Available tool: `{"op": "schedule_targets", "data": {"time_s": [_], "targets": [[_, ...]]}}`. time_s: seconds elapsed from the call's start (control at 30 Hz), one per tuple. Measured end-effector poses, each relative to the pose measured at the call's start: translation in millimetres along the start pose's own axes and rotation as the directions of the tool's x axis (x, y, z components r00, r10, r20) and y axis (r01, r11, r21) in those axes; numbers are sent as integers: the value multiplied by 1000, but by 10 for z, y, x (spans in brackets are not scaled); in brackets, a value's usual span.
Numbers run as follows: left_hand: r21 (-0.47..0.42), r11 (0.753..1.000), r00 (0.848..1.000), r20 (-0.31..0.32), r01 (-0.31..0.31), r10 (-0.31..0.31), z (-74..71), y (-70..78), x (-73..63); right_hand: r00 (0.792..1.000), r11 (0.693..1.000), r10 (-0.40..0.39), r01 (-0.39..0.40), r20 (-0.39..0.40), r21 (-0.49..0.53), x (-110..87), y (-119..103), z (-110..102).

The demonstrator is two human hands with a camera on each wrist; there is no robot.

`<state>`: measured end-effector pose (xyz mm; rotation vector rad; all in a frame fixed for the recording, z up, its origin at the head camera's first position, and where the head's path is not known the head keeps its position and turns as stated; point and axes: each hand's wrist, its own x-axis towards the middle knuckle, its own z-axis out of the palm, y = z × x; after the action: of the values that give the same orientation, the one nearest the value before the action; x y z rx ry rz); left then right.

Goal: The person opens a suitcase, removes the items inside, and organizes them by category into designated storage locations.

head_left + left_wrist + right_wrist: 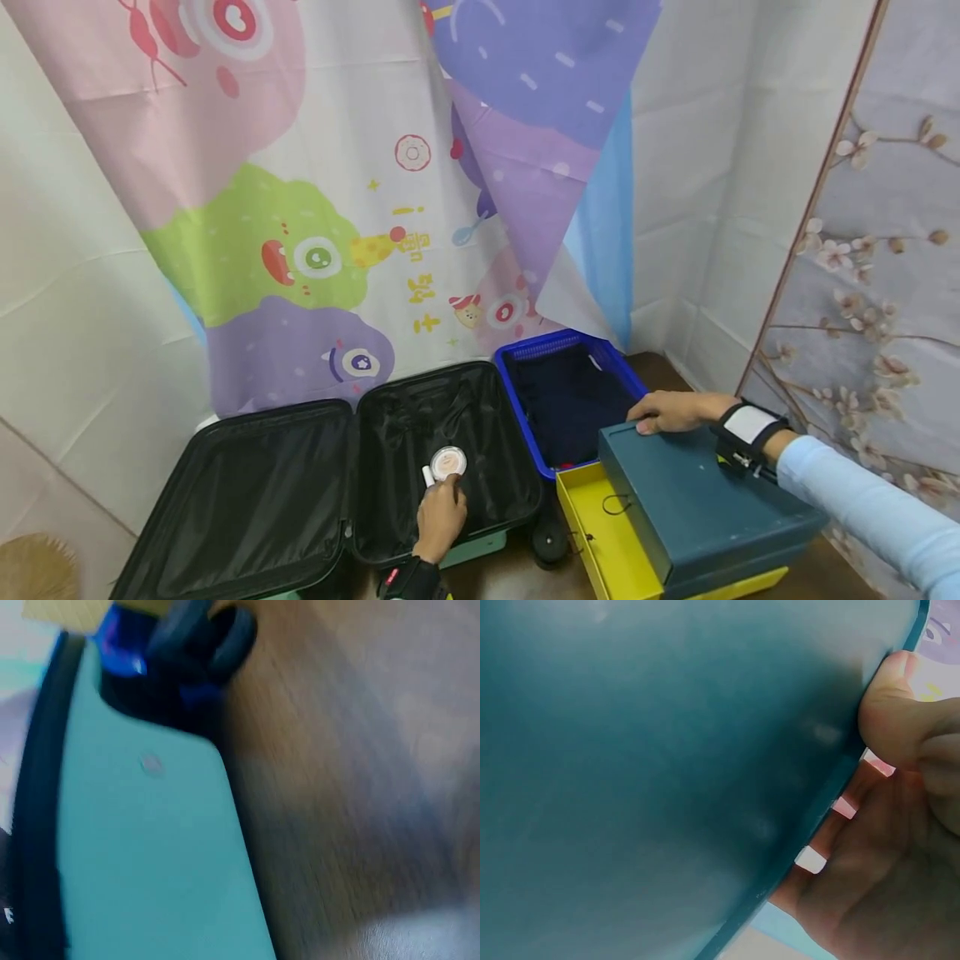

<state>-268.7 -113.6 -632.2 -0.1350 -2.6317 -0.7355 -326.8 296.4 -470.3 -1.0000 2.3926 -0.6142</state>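
Observation:
My left hand [442, 518] is over the right half of an open black-lined suitcase [390, 442]. It holds a round powder compact [448, 461] with a pale face at its fingertips. A small white stick-like item [427, 476] shows beside the compact. The left wrist view shows the suitcase's mint-green shell [157, 847] and black wheel [202, 645], not the hand. My right hand [671, 410] grips the far edge of a teal box [720, 500], and in the right wrist view its thumb [892, 712] lies on the edge with the fingers behind.
A yellow drawer [611, 529] sticks out from the teal box toward the suitcase, with a thin dark loop [617, 504] in it. Behind stands a blue basket [528, 425] with dark folded cloth [570, 400]. The suitcase's other half [255, 500] lies open at left on the wooden table [360, 787].

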Motion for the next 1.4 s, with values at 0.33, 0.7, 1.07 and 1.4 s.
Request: {"op": "schedule_targets", "data": {"time_s": [0.33,0.7,1.07,1.4], "targets": [[145,981,979,140,128,-148,83,-224,-39,999,998,50,-50,8,32,34,-29,69],[272,950,940,257,153,-225,175,-208,2,999,999,32,-32,1,35,-9,-44,20],[290,943,946,224,166,-235,176,-165,-3,996,995,94,-94,1,36,-1,-29,18],[154,983,995,-26,97,-95,309,-248,-5,994,993,113,-113,-1,37,-5,-3,13]]}}
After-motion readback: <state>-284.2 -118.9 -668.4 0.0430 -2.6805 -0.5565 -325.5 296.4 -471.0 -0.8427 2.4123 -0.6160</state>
